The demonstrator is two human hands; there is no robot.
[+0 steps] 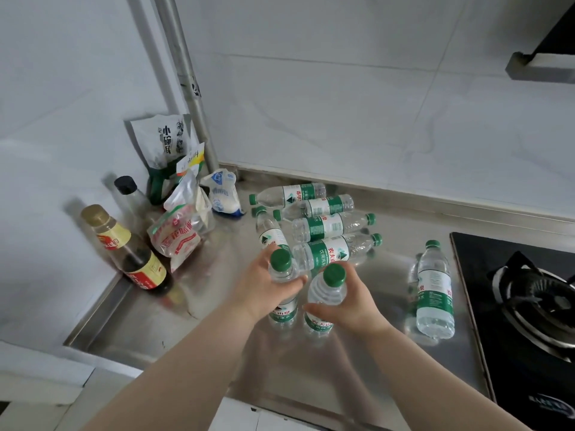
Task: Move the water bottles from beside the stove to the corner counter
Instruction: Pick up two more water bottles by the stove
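My left hand [264,284] grips an upright clear water bottle with a green cap [280,259]. Beside it my right hand [354,303] grips a second upright green-capped bottle [326,290]. Both are held over the middle of the steel counter [193,306]. Just beyond the hands, several more bottles lie on their sides in a pile [323,225] near the back wall. One bottle [434,290] stands upright alone beside the black stove [522,306], to the right of my hands.
In the left corner stand a dark sauce bottle [133,253], a clear black-capped bottle [129,194], several food bags [183,225] and a white salt bag [224,194]. A metal pipe [193,88] runs up the corner. The stove burner [541,293] is at right.
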